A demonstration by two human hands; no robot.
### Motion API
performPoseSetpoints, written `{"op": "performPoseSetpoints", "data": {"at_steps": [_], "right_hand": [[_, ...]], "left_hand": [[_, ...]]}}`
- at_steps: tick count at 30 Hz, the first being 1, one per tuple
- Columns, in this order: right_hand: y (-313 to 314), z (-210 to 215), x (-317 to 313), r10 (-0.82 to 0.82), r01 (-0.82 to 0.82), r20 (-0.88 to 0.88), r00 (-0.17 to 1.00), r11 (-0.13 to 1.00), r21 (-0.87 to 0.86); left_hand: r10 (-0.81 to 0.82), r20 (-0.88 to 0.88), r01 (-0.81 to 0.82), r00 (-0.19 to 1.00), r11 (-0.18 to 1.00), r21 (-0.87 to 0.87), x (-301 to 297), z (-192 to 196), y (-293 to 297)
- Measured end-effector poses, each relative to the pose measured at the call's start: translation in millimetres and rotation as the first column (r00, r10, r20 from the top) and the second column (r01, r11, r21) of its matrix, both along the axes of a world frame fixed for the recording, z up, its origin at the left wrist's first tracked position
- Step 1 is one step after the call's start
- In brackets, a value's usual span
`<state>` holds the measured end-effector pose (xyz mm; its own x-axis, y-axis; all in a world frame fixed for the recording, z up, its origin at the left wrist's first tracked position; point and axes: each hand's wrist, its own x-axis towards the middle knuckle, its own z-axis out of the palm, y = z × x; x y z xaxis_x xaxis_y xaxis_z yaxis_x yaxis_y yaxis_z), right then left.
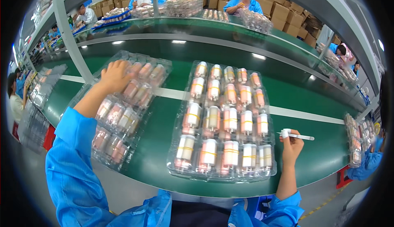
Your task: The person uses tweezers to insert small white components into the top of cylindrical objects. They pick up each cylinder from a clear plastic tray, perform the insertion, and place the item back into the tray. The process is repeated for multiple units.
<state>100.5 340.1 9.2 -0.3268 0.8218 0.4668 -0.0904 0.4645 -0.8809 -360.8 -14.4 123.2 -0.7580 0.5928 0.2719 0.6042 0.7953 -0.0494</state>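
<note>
Partly glare-veiled blister tray under flat left hand, right hand pinching white pen

Left hand covers the far corner of the covered tray; bottles under its lid blurred by glare. Right hand: fingertips curled out of sight around the white tool. Tray stack at right too small to make out its contents. Far workers' hands hidden behind the upper belt's trays.
</note>
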Motion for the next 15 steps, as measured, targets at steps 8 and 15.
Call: {"op": "performPoseSetpoints", "data": {"at_steps": [8, 15], "right_hand": [[18, -11, 17, -0.069, 0.069, 0.082, 0.994, 0.998, -0.003], [8, 1, 15, -0.065, 0.067, 0.093, 0.994, 0.998, -0.015]], "left_hand": [[0.217, 0.171, -0.214, 0.961, 0.976, -0.032, -51, -34, -31], [-0.122, 0.232, 0.093, 0.965, 0.987, 0.129, 25, 17, -35]]}}
